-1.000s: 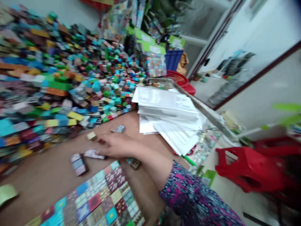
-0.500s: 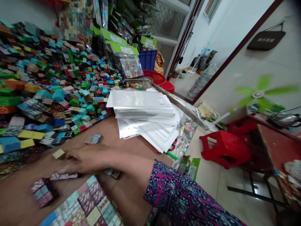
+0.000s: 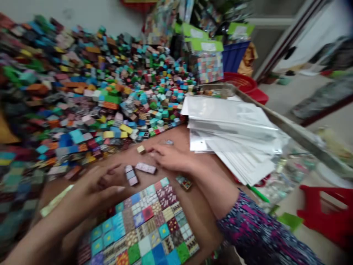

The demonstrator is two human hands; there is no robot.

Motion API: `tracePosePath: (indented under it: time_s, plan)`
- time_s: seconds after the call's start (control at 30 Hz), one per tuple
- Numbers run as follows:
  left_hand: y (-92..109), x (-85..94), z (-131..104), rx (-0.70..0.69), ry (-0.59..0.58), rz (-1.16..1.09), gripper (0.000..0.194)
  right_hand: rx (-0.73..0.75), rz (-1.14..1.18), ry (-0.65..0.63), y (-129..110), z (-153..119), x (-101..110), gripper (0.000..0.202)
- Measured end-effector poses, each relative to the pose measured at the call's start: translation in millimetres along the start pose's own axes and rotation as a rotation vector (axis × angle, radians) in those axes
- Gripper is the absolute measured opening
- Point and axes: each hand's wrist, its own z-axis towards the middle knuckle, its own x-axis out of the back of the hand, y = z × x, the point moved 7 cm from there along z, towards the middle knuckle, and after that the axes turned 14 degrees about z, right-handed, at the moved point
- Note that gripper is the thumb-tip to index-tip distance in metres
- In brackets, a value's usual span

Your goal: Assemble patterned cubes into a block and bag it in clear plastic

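My left hand (image 3: 103,182) hovers over the left side of the brown board, thumb and fingers apart, holding nothing visible. Close to its fingertips lies a block (image 3: 131,176) with grey and pink faces. My right hand (image 3: 169,156) is low over the board, fingers stretched out and somewhat blurred, with nothing seen in them. Just beyond its fingertips is a small cream block (image 3: 141,149). A long speckled block (image 3: 146,168) lies below that hand. Nearer me is a mosaic of patterned square blocks (image 3: 149,224). One small patterned block (image 3: 183,182) sits beside my right wrist.
A large heap of colourful blocks (image 3: 110,99) covers the back and left. Clear plastic sleeves and white sheets (image 3: 231,129) are stacked at right, near a green pen (image 3: 257,193). Packaged mosaics (image 3: 209,62), a red basket (image 3: 239,81) and a red stool (image 3: 325,209) stand further off.
The view has swung left, bringing my left hand and more of the heap and mosaic into sight. My right hand stays near the cream block.
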Motion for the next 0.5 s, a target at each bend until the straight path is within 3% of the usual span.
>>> tracePosePath:
  time_s: [0.1, 0.3, 0.5]
  plan:
    - [-7, -0.1, -7, -0.034, -0.022, -0.026, 0.053, -0.042, 0.024, -0.049, 4, -4, 1, 0.034]
    - [-2, -15.2, 1, -0.127, -0.055, 0.088, 0.055, -0.028, -0.025, -0.235, 0, -13, -12, 0.081]
    - [11, -22.9, -3, -0.261, -0.122, 0.148, 0.061, 0.153, -0.140, -0.317, -16, -17, -26, 0.066]
